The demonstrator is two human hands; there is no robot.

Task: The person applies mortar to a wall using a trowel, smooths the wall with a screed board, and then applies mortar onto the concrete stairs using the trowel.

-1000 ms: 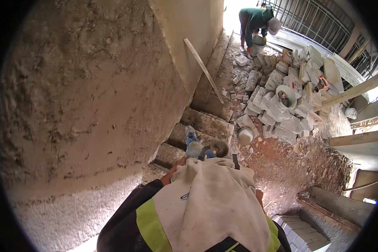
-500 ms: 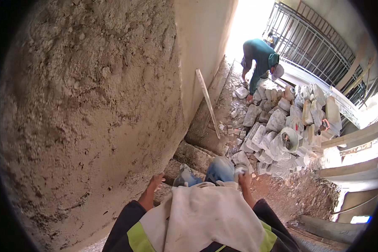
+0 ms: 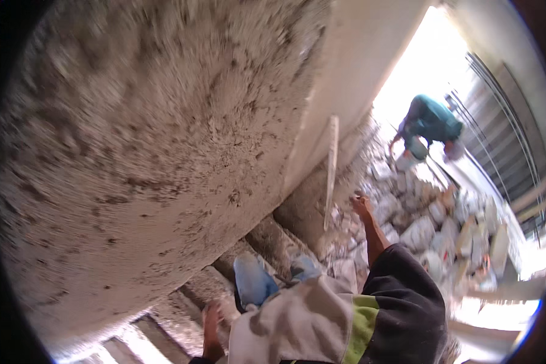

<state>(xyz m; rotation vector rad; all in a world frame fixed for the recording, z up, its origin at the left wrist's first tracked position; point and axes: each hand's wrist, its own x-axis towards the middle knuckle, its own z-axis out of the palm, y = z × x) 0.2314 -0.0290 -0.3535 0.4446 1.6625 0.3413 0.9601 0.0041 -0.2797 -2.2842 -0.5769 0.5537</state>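
Observation:
My right hand [image 3: 361, 205] is stretched forward to the right, its fingers loosely apart with nothing visible in them, in front of the pile of pale broken stone pieces [image 3: 420, 233]. My left hand [image 3: 212, 312] hangs low beside my body, over the concrete steps [image 3: 264, 238] and near the foot of the rough wall; it is blurred, so its fingers are unclear. My jeans-clad legs [image 3: 252, 276] are on the stairs.
A co-worker [image 3: 434, 121] in a green top bends over a pale bucket [image 3: 406, 161] at the upper right. A long board [image 3: 332, 164] leans beside the plastered wall [image 3: 164, 151]. Metal frames [image 3: 497, 139] stand at the right, with wooden beams [image 3: 497, 291] lower down.
The view has swung, so the co-worker and stone pile sit farther right and the wall fills more. My right hand has lifted forward from beside my leg; my left hand sits lower.

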